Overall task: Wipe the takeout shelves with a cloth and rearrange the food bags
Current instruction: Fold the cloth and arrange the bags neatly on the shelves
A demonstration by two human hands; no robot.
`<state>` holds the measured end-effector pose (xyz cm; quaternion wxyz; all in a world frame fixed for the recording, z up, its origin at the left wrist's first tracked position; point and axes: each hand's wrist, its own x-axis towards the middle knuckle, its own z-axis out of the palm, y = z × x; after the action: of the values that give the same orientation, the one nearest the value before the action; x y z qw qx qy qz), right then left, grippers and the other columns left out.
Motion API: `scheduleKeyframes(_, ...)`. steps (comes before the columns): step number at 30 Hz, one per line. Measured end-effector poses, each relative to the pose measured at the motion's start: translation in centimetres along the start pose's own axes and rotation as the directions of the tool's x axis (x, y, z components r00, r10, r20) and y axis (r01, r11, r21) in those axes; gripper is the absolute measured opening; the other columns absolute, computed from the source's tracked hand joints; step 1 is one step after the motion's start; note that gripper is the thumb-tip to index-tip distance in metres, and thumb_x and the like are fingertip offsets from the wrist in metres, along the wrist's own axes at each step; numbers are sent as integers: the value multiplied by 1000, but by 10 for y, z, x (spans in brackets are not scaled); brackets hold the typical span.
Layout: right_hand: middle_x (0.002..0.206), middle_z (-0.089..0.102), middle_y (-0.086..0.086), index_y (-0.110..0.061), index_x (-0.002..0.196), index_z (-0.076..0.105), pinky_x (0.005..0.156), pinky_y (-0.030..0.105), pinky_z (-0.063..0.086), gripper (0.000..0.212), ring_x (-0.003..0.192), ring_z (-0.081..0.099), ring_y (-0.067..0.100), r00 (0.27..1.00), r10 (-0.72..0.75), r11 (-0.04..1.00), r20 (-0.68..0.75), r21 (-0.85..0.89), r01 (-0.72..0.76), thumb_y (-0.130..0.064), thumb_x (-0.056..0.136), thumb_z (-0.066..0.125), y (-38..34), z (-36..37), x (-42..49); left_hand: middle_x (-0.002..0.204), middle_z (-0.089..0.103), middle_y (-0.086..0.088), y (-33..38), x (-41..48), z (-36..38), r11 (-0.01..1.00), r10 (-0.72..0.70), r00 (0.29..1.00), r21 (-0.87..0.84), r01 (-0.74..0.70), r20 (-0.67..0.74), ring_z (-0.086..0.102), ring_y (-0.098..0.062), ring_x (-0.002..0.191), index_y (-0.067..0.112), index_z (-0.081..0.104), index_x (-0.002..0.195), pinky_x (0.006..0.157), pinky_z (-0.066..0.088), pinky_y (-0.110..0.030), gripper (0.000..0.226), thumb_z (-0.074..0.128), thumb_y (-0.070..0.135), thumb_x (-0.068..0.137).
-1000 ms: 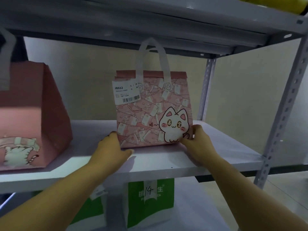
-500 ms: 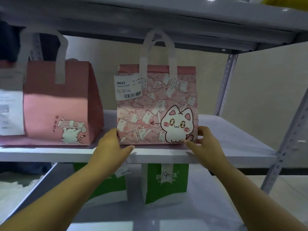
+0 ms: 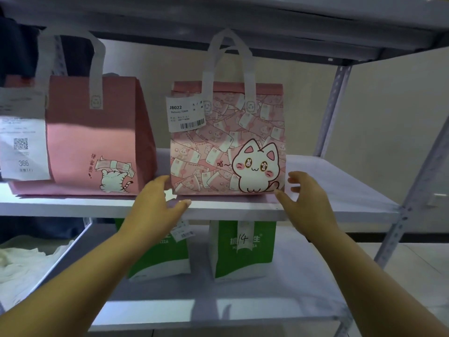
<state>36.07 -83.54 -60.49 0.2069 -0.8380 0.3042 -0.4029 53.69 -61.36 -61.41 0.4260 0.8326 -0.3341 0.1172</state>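
A pink food bag with a white cat and a J8022 label [image 3: 226, 152] stands upright on the white middle shelf [image 3: 340, 190]. Left of it stands a plain pink bag with a small cat print [image 3: 97, 142]. My left hand [image 3: 155, 205] is at the cat bag's lower left corner, fingers spread, its fingertips at the bag's edge. To the right of the bag's lower right corner is my right hand [image 3: 308, 203], open and slightly apart from the bag. A white cloth [image 3: 21, 263] lies at the far left of the lower level.
Two green and white bags [image 3: 243, 249] [image 3: 160, 254] stand on the lower shelf [image 3: 279, 300], one marked 14. Grey perforated uprights [image 3: 413, 190] frame the right side. Another shelf board [image 3: 243, 15] runs close above the bag handles. A long receipt [image 3: 21, 142] hangs at the far left.
Both hands have loosened from the cat bag's lower corners and opened. The view has shifted left and down, so the plain pink bag shows fully.
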Motion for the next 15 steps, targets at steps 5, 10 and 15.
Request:
scheduleKeyframes(5,117,56,-8,-25,121,49,73,24,41,41,93,47,4,995,-96,991,5,-95,96,-37,85,63,-1,0,-27,119,51,7,-23,-44,-10,997,67,998,29,-68,15,50,-9,101,22,46,128,84,50,-32,58,67,44,78)
scheduleKeyframes(10,104,58,-10,-23,113,54,65,16,38,30,88,51,5,973,-209,972,102,-86,218,-36,86,60,-4,16,-65,111,52,10,-59,-89,-5,986,85,992,134,-97,97,51,-9,103,20,53,121,85,43,-25,50,67,42,79)
scheduleKeyframes(15,103,60,-8,-20,109,58,72,25,47,26,90,55,9,940,-203,971,274,-64,228,-34,87,60,-2,62,-98,114,57,2,-105,-112,12,982,-82,982,181,50,172,54,-17,104,18,55,120,84,47,-31,48,66,42,80)
